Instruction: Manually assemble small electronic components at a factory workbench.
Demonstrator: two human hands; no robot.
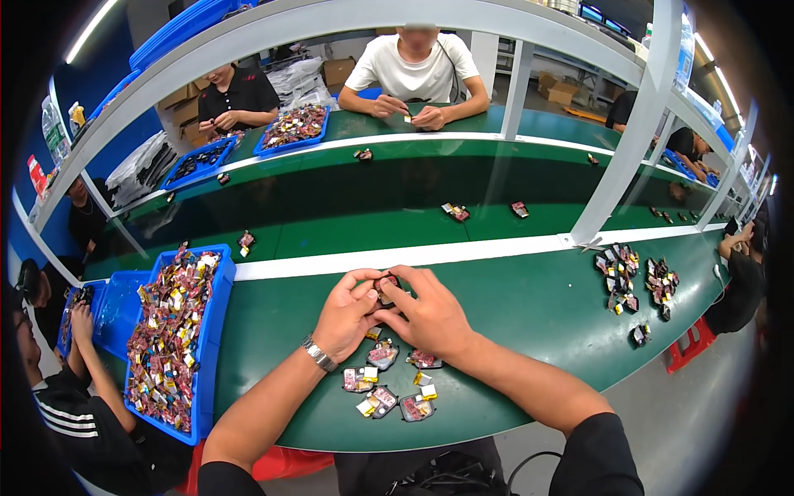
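Note:
My left hand (346,316) and my right hand (432,314) meet over the green table, fingers closed around a small black casing with a reddish circuit board (386,288). Fingers cover much of it. Closer to me, partly under my wrists, lie several similar units: one casing (383,355) sits nearest my left wrist, another (380,402) lower down, and one (418,405) to its right. These show reddish boards, with white and yellow pieces at their edges. A metal watch (319,353) circles my left wrist.
A blue bin (217,331) heaped with reddish parts stands left. More casings (618,277) cluster at right. A white ledge (289,266) and grey post (624,140) border a green belt (372,223) carrying scattered units. Co-workers sit opposite and at both sides; one wears a white shirt (418,70).

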